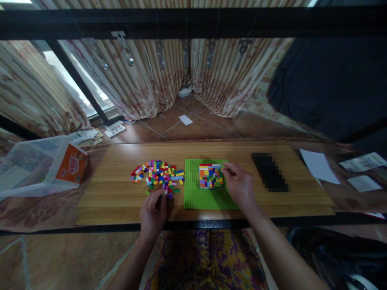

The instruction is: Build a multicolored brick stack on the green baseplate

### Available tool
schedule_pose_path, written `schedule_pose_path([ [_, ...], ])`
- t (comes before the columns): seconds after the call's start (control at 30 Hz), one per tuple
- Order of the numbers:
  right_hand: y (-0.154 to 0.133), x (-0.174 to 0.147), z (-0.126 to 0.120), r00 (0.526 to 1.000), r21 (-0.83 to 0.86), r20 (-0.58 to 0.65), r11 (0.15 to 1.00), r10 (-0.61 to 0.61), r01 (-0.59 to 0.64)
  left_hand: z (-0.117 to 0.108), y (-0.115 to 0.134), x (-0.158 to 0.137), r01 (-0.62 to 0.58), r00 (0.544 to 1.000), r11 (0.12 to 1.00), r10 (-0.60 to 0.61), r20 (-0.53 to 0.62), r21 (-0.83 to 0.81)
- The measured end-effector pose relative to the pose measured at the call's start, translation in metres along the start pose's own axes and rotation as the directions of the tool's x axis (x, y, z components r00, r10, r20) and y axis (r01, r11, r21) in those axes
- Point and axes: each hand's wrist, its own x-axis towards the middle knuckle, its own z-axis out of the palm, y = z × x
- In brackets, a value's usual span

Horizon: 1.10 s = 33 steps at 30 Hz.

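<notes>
Multicoloured brick block [208, 178] at the heart of it, sitting on the green baseplate [193, 201], towards the far side, studs up and a bright patchwork on top. Right at its right-hand side is the right hand [239, 184], thumb and fingers drawn together by the far corner; whether a brick is pinched in there, I can't tell. Good technique here, I'd say: line the studs up squarely, press straight down, and keep sideways force off those upper layers, since the block could shift or split. Out to the left, beyond the baseplate's edge, lies the pile of loose bricks [161, 173], and the left hand [152, 211] is at its near edge, fingers curled in beside a small purple brick [171, 196], well apart from the block; its grip can't be made out either. Wooden tabletop [105, 201] beneath everything.
</notes>
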Motion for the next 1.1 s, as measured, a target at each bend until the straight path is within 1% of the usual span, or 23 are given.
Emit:
schedule_pose_path([
  [0.2,-0.002,0.005,0.007,0.995,-0.076,0.069,0.994,-0.077,0.082,0.000,0.001,0.001,-0.004,1.000,1.000,0.004,-0.003,0.016],
  [0.4,0.000,0.005,0.010,0.987,-0.119,0.095,0.983,-0.131,0.142,0.000,0.001,0.000,-0.003,1.000,1.000,0.003,-0.010,0.005],
  [0.63,-0.001,0.006,0.012,0.990,-0.074,0.110,0.992,-0.091,0.100,0.000,0.002,0.000,0.007,1.000,1.000,-0.007,-0.002,0.000],
  [0.9,-0.002,0.005,0.012,0.991,-0.100,0.104,0.990,-0.088,0.098,-0.001,0.004,0.001,0.011,1.000,1.000,-0.011,-0.001,0.006],
  [1.1,0.000,0.004,0.010,0.994,-0.061,0.079,0.995,-0.076,0.081,0.000,0.003,0.000,0.016,1.000,1.000,-0.016,0.000,-0.001],
])
